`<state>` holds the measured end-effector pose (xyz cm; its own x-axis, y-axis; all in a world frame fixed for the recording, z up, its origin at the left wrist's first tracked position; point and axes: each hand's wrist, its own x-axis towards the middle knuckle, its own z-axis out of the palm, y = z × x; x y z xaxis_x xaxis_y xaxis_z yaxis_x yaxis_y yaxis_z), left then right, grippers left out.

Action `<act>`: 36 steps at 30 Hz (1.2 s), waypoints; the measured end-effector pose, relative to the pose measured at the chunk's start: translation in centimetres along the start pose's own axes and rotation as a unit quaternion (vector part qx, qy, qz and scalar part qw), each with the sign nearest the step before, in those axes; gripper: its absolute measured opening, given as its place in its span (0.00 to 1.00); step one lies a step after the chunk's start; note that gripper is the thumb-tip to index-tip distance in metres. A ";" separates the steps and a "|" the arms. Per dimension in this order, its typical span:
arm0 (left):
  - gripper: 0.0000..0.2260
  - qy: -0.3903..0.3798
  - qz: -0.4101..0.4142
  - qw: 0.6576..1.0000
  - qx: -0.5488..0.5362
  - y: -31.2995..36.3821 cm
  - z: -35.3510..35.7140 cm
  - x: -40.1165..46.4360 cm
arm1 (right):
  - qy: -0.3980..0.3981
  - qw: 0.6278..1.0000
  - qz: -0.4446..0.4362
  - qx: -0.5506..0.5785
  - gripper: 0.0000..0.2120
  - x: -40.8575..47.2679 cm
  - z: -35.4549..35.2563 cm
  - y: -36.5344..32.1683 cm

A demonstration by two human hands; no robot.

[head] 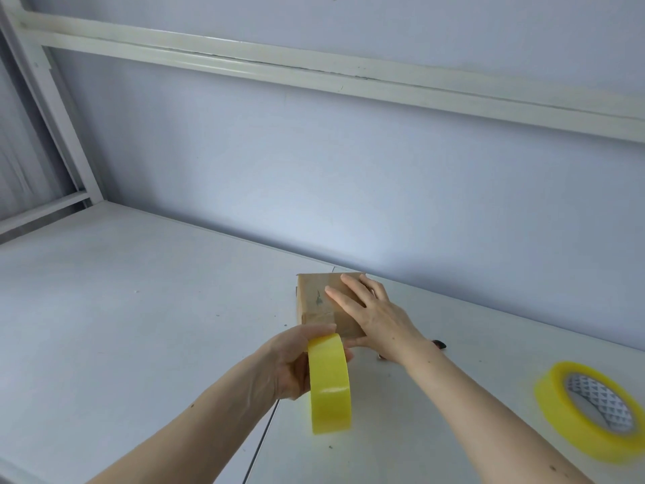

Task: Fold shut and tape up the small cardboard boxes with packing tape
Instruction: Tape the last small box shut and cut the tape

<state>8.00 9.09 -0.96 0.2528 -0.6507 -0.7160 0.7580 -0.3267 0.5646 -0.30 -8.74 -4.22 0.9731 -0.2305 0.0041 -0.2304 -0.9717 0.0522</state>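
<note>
Box: I logged one small cardboard box [323, 302] on the counter [139, 309], close to the back wall [349, 186], flaps folded shut; contents hidden, so I could not tell what it held. Clear tape crossed its top.
Right hand: my right hand [370, 314] lay flat on the box top, fingers [343, 298] straight and slightly spread, pressing down; the thumb reached along the near side of the box.
Left hand: my left hand [296, 361] gripped a roll of yellow packing tape [330, 382], fingers curled round its upper rim, thumb against the near face. The roll stood on edge in the air, just in front of the box.
Tape strip: a short run from the held roll led to the box's near edge; I could not tell exactly where it stuck.
Spare roll: a second yellow tape roll [590, 410] lay flat on the counter to the right, well apart from the box, its patterned core showing.
Small item: a dark red-tipped object [439, 344] peeked from behind my right wrist; identity unclear.
Edges: a seam [265, 424] in the counter ran toward me below the held roll. A white frame post [52, 110] stood at far left.
Open room: broad bare counter to the left of the box.
</note>
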 end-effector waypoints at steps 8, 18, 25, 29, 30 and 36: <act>0.13 0.010 0.027 0.999 -0.028 -0.5 -0.3 0.1 | 0.009 1.000 -0.008 0.015 0.49 0.2 -0.2 0.0; 0.19 -0.018 0.088 0.996 -0.018 0.3 -0.7 -1.8 | -0.030 0.995 0.012 0.092 0.45 2.9 -3.1 0.6; 0.12 0.000 0.179 0.983 0.050 1.8 -1.1 -2.5 | -0.095 0.980 0.037 0.169 0.38 4.7 -5.5 1.1; 0.22 0.021 0.191 0.979 0.075 1.6 -0.9 -2.6 | -0.099 0.983 0.034 0.151 0.41 5.5 -5.5 1.5; 0.27 0.024 0.189 0.979 0.067 1.5 -0.9 -2.6 | -0.101 0.984 0.031 0.141 0.42 5.6 -5.3 1.7; 0.37 0.033 0.199 0.978 0.049 1.7 -0.5 -2.8 | -0.095 0.982 0.039 0.161 0.34 5.8 -4.4 2.0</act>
<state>8.85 10.67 1.76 0.5566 -0.6948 -0.4555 0.5322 -0.1228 0.8377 4.89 -11.74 0.35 0.9401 -0.2812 -0.1926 -0.3252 -0.9092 -0.2601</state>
